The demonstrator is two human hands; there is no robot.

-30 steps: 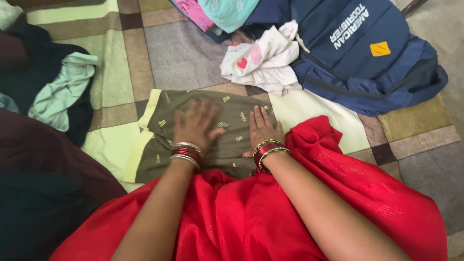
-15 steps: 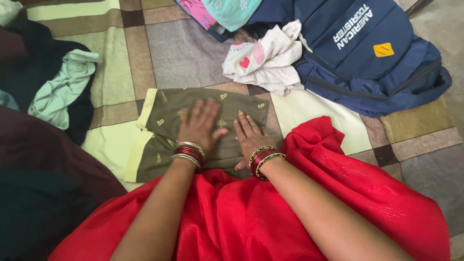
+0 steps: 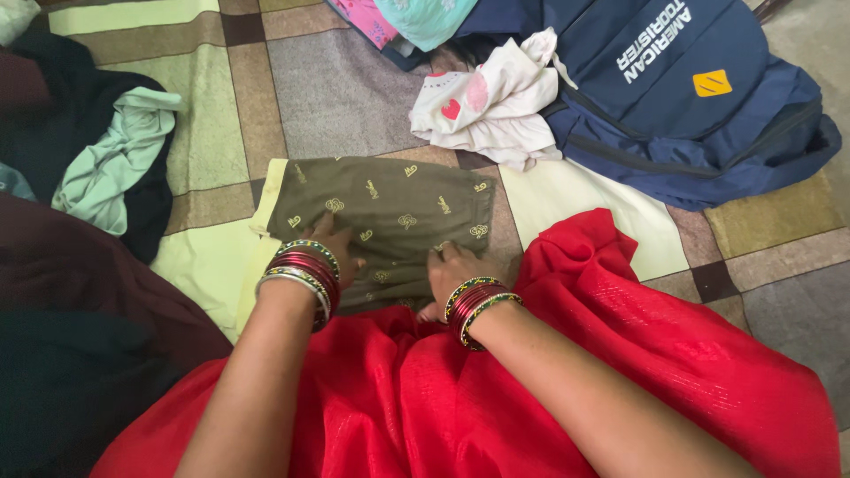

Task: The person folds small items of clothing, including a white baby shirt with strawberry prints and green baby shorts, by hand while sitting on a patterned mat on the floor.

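Both the left hand (image 3: 332, 243) and the right hand (image 3: 456, 265) rest on the folded olive cloth (image 3: 390, 212), fingers curled, seemingly gripping its near edge.

checked bedspread (image 3: 336, 97): olive garment (image 3: 390, 208), white cloth (image 3: 496, 106), blue backpack (image 3: 691, 97).

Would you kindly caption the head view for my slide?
Both hands, left hand and right hand, gripping the near edge of a folded olive garment on a checked mat.

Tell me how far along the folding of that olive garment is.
Done: the olive garment lies flat and folded on the checked mat. In hand: left hand and right hand grip its near edge. Left: the white garment and mint cloth lie unfolded.
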